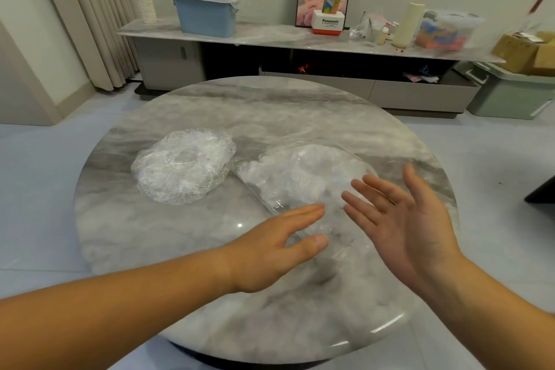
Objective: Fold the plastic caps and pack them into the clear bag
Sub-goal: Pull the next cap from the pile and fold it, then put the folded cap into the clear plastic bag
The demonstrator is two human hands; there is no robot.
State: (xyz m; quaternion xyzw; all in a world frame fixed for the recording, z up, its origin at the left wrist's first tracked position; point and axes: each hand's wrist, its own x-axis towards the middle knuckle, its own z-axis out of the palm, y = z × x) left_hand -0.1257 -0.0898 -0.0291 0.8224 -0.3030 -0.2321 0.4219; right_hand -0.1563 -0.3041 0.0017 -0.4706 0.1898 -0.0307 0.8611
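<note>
Now, on the left of the round marble table, we note a loose heap of crumpled plastic caps lying on the surface. Just right of it, nearly touching, lies the clear bag, with more white crumpled plastic showing through the film. We see the left hand palm down at the bag's near end, with the fingers straight and close together and the thumb held apart. It holds nothing, and we cannot tell whether the fingertips touch the film. Further right, the right hand is above the bag's right edge, its palm turned toward the left hand and its fingers straight and spread wide, gripping nothing. The two hands are near each other but apart. On the far side, the long sideboard carries, left to right, a stack of paper cups, a blue lidded bin, a white Panasonic box, a cream cylinder and a clear tub.
</note>
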